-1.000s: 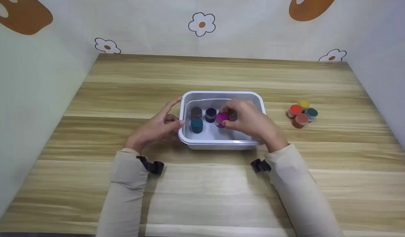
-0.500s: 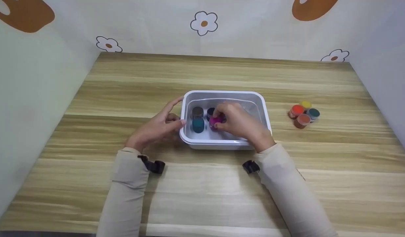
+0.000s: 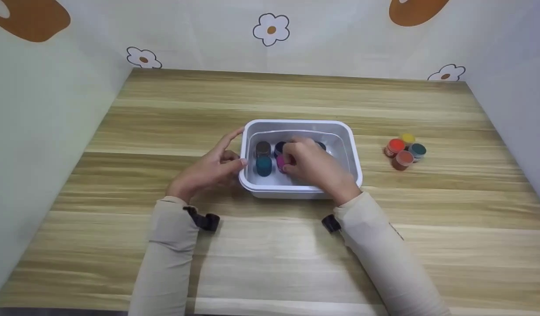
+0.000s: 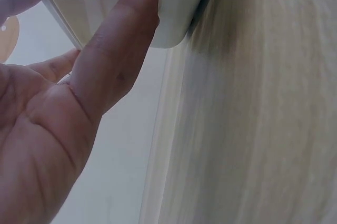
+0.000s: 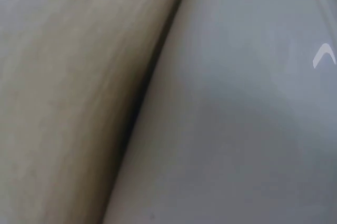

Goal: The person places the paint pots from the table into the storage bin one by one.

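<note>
A white plastic tub [image 3: 298,188] stands mid-table, with small paint pots inside. My left hand [image 3: 208,170] touches the tub's left side, thumb and index finger spread along the outside of the rim. In the left wrist view, its straight fingers [image 4: 113,50] lie against the outer wall. My right hand [image 3: 316,164] reaches into the tub and pinches a magenta paint pot [image 3: 280,164], mostly hidden by the fingers. Left of it sit a teal pot [image 3: 264,166] and a grey-brown pot [image 3: 263,149]. A dark pot [image 3: 278,148] is partly covered behind the hand.
To the tub's right, a red pot [image 3: 395,147], a yellow pot [image 3: 407,139], a dark green pot [image 3: 417,151] and an orange-brown pot [image 3: 403,160] cluster on the wooden table [image 3: 270,250]. Another dark pot [image 3: 322,145] peeks out beyond my right hand. Pale walls enclose the table.
My right hand has moved left inside the tub with the magenta pot, bringing it lower and nearer the teal pot. The left hand has stayed at the rim.
</note>
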A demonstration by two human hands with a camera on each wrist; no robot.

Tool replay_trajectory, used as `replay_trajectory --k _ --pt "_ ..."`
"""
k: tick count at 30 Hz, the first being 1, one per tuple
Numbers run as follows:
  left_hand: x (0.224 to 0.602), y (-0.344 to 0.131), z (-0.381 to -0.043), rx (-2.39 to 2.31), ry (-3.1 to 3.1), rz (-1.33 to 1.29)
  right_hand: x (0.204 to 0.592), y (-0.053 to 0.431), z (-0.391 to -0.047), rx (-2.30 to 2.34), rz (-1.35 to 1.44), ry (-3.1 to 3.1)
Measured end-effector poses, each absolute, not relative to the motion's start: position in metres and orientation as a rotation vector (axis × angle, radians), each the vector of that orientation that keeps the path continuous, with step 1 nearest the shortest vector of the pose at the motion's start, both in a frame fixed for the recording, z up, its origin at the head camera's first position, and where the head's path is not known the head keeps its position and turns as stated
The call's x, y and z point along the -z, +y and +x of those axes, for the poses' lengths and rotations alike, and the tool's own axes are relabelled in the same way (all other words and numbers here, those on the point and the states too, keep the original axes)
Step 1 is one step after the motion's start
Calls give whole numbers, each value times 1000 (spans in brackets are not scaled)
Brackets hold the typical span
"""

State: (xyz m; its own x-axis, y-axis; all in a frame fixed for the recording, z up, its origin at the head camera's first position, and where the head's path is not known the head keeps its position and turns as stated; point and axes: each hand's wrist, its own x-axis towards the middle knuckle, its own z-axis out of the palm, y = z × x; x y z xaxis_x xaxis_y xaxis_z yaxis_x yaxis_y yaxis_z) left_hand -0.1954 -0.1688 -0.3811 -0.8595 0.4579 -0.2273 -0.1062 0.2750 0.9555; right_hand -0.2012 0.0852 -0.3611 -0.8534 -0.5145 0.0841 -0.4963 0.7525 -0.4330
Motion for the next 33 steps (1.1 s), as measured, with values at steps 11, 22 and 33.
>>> replay_trajectory --k 11,22,33 --pt "380 -169 -195 -1617 2090 307 362 84 -200 698 -796 2900" --pt "380 -167 -196 -1619 2090 325 361 90 -201 737 -769 2875" --pt "382 -168 -195 -1658 2058 327 331 134 -202 1020 -818 2917"
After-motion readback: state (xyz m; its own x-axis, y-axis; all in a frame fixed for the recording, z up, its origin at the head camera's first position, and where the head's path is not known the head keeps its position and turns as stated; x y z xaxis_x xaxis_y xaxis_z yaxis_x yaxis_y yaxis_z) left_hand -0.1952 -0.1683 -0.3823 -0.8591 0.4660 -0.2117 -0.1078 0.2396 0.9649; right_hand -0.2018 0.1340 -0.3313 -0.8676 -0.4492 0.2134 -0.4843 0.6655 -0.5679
